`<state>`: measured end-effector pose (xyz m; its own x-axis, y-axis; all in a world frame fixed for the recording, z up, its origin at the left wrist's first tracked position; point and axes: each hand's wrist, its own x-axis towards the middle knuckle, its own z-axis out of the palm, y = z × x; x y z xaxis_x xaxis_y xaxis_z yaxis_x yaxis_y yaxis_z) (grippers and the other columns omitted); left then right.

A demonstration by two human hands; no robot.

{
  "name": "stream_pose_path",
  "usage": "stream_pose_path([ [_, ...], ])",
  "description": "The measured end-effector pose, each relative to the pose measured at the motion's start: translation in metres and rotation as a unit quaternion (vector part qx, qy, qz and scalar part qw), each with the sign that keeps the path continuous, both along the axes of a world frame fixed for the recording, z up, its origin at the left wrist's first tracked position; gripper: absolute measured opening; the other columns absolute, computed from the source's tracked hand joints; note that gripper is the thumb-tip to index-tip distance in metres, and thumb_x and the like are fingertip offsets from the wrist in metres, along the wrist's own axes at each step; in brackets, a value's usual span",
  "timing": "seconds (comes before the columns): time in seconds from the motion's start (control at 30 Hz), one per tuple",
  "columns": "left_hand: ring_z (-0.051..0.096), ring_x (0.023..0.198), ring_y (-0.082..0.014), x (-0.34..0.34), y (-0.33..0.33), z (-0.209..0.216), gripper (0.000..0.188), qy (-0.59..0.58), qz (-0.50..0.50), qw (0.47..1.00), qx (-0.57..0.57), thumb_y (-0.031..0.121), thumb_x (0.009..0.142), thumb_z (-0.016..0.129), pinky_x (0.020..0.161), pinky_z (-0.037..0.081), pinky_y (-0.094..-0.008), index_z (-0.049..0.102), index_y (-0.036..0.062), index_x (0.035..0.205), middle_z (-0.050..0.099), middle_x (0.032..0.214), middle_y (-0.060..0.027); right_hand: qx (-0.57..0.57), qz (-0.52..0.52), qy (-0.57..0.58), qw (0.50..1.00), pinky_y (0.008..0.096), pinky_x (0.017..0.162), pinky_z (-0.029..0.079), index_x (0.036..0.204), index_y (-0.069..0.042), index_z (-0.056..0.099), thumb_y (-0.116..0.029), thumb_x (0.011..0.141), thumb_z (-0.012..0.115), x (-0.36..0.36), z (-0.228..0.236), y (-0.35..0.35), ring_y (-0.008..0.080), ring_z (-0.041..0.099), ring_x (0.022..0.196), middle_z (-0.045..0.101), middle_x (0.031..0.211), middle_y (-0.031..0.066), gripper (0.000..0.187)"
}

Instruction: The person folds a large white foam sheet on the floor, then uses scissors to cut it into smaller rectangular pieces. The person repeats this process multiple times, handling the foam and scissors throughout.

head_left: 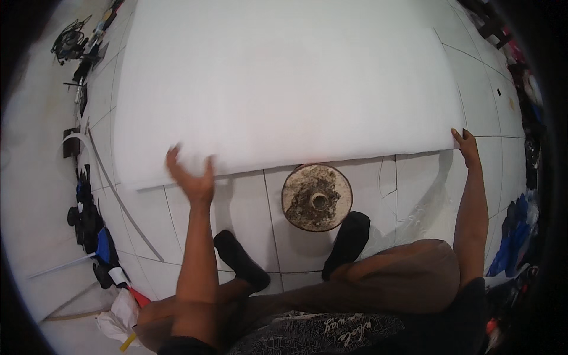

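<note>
A large white sheet (284,83) stretches away in front of me, its near edge running across in front of my feet. Over the left part of that edge is my left hand (192,177), fingers spread and slightly blurred; I see nothing held in it. At the near right corner, my right hand (467,145) grips the sheet's edge, thumb on top and some fingers hidden. Between my feet and the sheet's edge stands a round, pale, dirt-stained object (318,198) with a short hollow tube at its centre.
White floor tiles (260,201) lie under everything. A thin pale strip (127,213) bends along the left floor. Dark and blue items (97,236) line the left side by the wall. On the right are more piled things, including blue cloth (510,239) and clear plastic (435,216).
</note>
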<state>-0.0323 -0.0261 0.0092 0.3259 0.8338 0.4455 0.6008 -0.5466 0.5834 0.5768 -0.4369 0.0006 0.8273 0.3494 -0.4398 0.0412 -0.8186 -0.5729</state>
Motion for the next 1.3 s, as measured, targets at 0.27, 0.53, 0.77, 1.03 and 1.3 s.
stream_pose_path([
  [0.27,0.017,0.142,-0.0376,0.025,0.006,-0.015,0.095,0.407,-0.305,0.861,-0.007,0.065,0.078,0.057,0.115,0.011,-0.0560,0.025,0.0099,0.149,0.015,0.155,-0.0205,-0.044,0.034,0.016,0.998,0.0376,0.103,0.036,0.131,0.007,0.048,-0.045,0.085,0.067,0.005,0.001,0.014,0.0278,0.053,0.118,0.056,0.128,0.0189,0.072],
  [0.53,0.017,0.143,-0.0369,0.028,0.005,-0.027,0.091,0.419,-0.298,0.857,0.003,0.062,0.080,0.055,0.114,0.012,-0.0558,0.027,0.0084,0.148,0.016,0.154,-0.0214,-0.150,0.099,-0.440,0.880,0.0399,0.097,0.043,0.132,-0.002,0.048,-0.035,0.086,0.068,-0.047,0.033,0.051,0.0308,0.054,0.114,0.054,0.128,0.0182,0.059],
  [0.77,0.019,0.141,-0.0423,0.022,0.001,-0.029,0.087,0.397,-0.306,0.865,0.002,0.045,0.080,0.066,0.113,0.012,-0.0584,0.028,0.0017,0.146,0.019,0.152,-0.0258,0.159,0.625,-0.159,0.747,0.0438,0.067,0.051,0.106,-0.011,0.058,-0.049,0.077,0.069,-0.325,0.078,0.178,0.0342,0.064,0.077,0.065,0.084,0.0128,0.049],
  [1.03,0.020,0.139,-0.0447,0.032,-0.007,-0.031,0.090,0.373,-0.317,0.872,0.025,0.038,0.075,0.073,0.112,0.014,-0.0597,0.028,0.0038,0.146,0.020,0.152,-0.0256,0.261,0.620,-0.134,0.728,0.0443,0.050,0.047,0.087,-0.011,0.052,-0.037,0.078,0.067,-0.345,0.049,0.170,0.0311,0.060,0.057,0.057,0.061,0.0089,0.031],
  [1.3,0.020,0.140,-0.0437,0.038,0.011,-0.020,0.084,0.375,-0.325,0.868,0.019,0.048,0.082,0.062,0.113,0.013,-0.0577,0.030,0.0026,0.145,0.020,0.151,-0.0264,0.262,0.560,-0.147,0.772,0.0388,0.045,0.043,0.080,-0.010,0.056,-0.034,0.078,0.071,-0.331,0.152,0.189,0.0273,0.055,0.050,0.052,0.056,0.0074,0.028],
])
